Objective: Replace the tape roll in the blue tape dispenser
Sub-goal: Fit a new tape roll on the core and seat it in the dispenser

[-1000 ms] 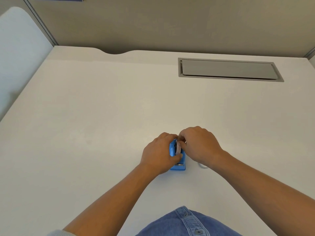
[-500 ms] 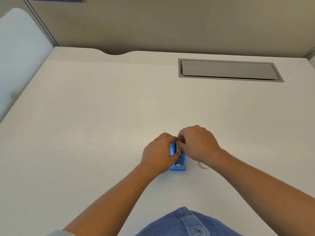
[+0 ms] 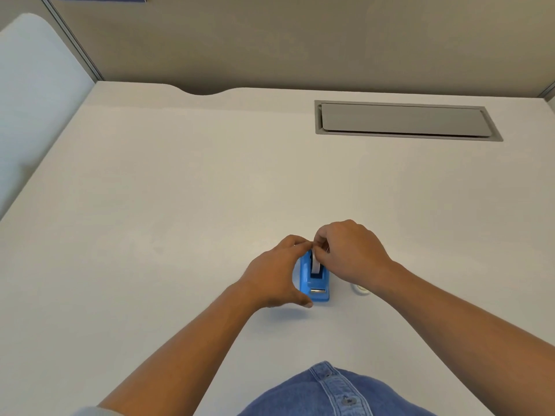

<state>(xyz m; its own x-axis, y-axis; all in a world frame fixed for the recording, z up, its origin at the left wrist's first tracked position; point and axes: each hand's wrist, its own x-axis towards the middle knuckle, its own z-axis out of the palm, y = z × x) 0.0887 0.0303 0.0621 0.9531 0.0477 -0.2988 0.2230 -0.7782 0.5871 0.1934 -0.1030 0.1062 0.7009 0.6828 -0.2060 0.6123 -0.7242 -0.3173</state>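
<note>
A small blue plastic tape dispenser (image 3: 313,279) stands on the pale off-white bench (image 3: 180,190), near its front edge and just ahead of the person's denim shirt (image 3: 330,391). The dispenser's cutter end, with a short metal blade (image 3: 317,291), points toward the person. In the well of the dispenser sits a white tape roll (image 3: 316,262), upright on its edge, with only its near rim showing between the two hands; how far it is seated cannot be told.

The left hand (image 3: 276,271) curves around the dispenser's left side, the thumb low by the front corner and the fingers (image 3: 295,242) bent over the far end; they are not closed into a fist, and whether they press on the blue body cannot be told. The right hand (image 3: 348,250) comes in from the right over the top of the roll, its fingers (image 3: 322,243) pinched together on the roll's upper edge, touching the tips of the left hand.

Just right of the dispenser, partly hidden under the right wrist, a small whitish ring (image 3: 360,290) lies flat on the bench. Farther back on the right, a grey rectangular hatch (image 3: 402,120) is set into the bench, its lid closed.
</note>
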